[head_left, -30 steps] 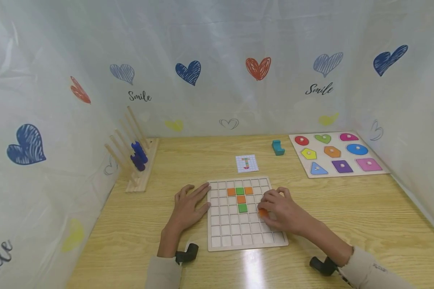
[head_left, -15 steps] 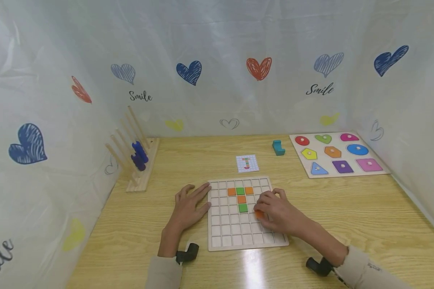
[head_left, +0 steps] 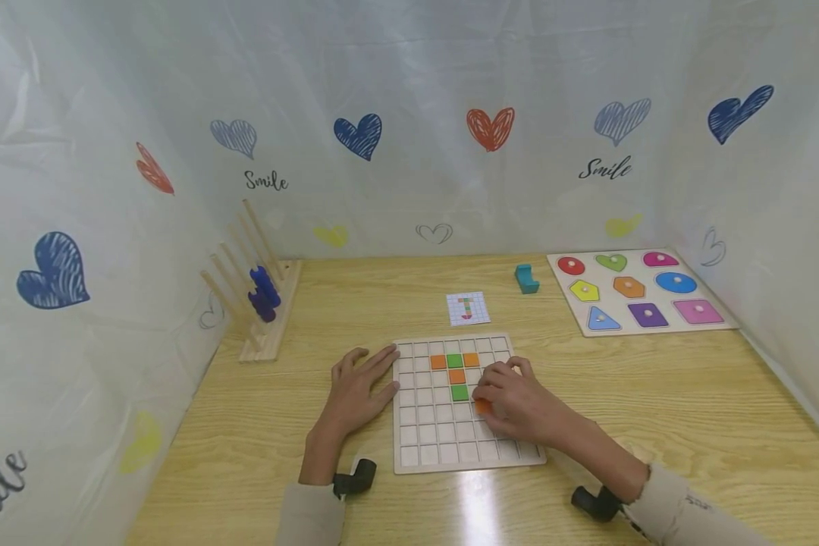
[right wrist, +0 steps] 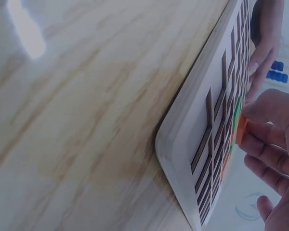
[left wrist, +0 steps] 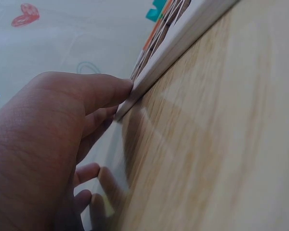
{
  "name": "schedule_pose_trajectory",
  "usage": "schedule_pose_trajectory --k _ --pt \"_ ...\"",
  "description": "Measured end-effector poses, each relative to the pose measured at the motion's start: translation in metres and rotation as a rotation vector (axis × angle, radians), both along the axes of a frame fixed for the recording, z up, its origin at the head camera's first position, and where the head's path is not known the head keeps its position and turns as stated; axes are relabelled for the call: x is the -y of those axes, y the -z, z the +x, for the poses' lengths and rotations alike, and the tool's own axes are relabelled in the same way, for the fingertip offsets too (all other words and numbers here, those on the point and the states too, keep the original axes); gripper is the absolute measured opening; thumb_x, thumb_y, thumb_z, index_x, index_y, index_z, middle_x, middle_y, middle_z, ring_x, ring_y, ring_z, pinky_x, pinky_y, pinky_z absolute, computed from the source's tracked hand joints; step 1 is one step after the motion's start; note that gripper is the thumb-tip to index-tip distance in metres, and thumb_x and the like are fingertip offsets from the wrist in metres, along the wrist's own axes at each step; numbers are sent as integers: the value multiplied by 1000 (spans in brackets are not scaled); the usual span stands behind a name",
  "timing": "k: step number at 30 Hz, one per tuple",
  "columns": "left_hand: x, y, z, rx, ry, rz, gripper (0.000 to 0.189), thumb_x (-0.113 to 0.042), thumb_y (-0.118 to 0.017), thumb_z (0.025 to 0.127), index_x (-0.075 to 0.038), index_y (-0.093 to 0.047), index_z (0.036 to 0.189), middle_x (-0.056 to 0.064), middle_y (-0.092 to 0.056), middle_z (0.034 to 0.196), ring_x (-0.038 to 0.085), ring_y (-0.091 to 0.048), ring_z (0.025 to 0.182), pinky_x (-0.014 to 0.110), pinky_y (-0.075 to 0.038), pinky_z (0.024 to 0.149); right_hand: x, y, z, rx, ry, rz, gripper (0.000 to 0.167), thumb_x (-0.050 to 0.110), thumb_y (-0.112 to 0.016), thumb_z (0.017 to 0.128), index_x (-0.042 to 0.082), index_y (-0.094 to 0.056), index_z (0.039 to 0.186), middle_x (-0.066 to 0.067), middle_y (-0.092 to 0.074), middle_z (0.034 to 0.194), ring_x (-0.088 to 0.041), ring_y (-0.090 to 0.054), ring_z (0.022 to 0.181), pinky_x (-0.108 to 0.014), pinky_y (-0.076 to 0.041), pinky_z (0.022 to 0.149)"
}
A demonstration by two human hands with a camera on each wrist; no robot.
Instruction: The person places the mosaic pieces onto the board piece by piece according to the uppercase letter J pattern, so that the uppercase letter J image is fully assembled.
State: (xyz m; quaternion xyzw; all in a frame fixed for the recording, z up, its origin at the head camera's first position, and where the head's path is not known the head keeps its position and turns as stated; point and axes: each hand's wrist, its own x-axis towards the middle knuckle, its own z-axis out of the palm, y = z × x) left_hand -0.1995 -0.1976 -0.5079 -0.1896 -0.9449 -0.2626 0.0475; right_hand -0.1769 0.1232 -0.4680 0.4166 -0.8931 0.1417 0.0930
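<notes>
A pale wooden grid board [head_left: 419, 436] lies flat on the table. Orange and green square tiles fill some cells, forming a T: a row of orange, green [head_left: 454, 361], orange, with an orange tile [head_left: 456, 376] and a green tile [head_left: 459, 393] below. My right hand [head_left: 519, 402] pinches another orange tile [right wrist: 241, 131] between thumb and fingers, close over the board, just right of and below the lowest green tile. My left hand [head_left: 356, 390] touches the board's left edge with thumb and fingertips, fingers fairly straight.
Behind the board lies a small printed card [head_left: 468, 309] showing a coloured pattern on a grid. A teal block [head_left: 526, 279] stands near a shape puzzle board [head_left: 594, 303] at back right. At back left is a wooden peg rack [head_left: 269, 345] with blue pieces.
My right hand has slid left and slightly toward me over the board, carrying the orange tile closer to the column of tiles. The left hand has stayed put.
</notes>
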Motion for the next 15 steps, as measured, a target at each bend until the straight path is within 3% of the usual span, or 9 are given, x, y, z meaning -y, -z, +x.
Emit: schedule_pose_trajectory --k 15 --pt "0 -1 1 -9 6 -2 54 -39 -59 98 -22 -51 149 -9 -42 156 34 -32 137 58 -19 107 12 0 2 2 -7 7 19 21 -79 83 13 -74 99 3 -64 100 -19 -54 105 -50 -33 94"
